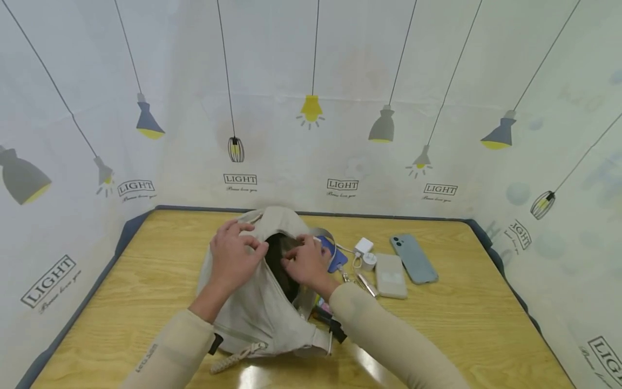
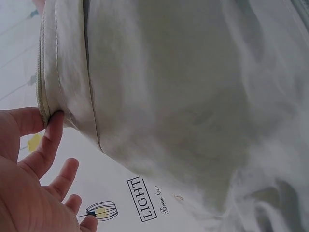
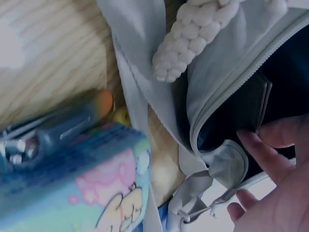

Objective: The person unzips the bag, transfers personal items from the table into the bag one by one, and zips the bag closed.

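A light beige bag (image 1: 233, 319) stands on the table with its zipped mouth spread open, its inside dark. At the left side of the mouth, my left hand (image 1: 235, 256) pinches the zippered edge (image 2: 42, 82) between thumb and forefinger, the other fingers loosely bent. My right hand (image 1: 309, 263) reaches into the opening from the right. Inside, its thumb and forefinger pinch the edge of a dark, flat, wallet-like item (image 3: 253, 104), which lies mostly in shadow. A braided zipper pull (image 1: 238, 357) hangs at the bag's front.
Right of the bag lie a blue card holder (image 1: 336, 259), a white charger plug (image 1: 363, 246), a shiny tube (image 1: 366, 284), a white power bank (image 1: 391, 276) and a light blue phone (image 1: 415, 259). A colourful cartoon-print pack (image 3: 113, 186) sits beside the bag strap (image 3: 140, 53).
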A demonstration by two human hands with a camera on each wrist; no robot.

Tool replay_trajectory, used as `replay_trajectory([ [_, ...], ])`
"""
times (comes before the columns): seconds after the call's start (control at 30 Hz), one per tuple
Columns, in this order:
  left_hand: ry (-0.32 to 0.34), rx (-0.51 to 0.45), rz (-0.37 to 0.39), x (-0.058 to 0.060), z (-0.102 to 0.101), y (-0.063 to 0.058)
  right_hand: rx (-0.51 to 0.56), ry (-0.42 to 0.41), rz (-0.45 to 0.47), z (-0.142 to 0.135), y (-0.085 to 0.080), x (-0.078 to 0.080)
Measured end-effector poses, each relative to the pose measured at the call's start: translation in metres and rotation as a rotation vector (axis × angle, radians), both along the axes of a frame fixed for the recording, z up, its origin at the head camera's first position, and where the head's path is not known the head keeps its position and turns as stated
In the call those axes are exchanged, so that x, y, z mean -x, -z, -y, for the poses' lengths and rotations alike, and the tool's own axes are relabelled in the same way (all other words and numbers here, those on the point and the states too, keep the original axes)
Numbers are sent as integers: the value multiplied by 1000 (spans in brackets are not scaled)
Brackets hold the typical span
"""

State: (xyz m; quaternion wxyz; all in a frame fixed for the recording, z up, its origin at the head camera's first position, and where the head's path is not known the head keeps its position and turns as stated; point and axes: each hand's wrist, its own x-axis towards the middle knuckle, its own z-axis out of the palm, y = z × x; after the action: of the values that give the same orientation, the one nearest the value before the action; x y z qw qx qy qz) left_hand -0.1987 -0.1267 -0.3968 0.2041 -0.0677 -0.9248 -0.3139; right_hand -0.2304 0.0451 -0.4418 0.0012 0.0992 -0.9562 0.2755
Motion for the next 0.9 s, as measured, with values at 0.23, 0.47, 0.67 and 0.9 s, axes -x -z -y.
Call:
replay_trajectory([
  [0.23, 7, -16, -8, 1, 3, 2, -88, -90, -58, -3, -2, -3],
  [0.47, 13, -11, -3, 1, 4, 3, -249, -199, -100, -3, 1, -4],
  [0.67, 0, -13, 0, 2, 6, 3, -330, -236, -88, -9, 0, -2],
  [0.9, 7, -22, -3, 2, 6, 5, -289, -250, -31, -8, -2, -2],
])
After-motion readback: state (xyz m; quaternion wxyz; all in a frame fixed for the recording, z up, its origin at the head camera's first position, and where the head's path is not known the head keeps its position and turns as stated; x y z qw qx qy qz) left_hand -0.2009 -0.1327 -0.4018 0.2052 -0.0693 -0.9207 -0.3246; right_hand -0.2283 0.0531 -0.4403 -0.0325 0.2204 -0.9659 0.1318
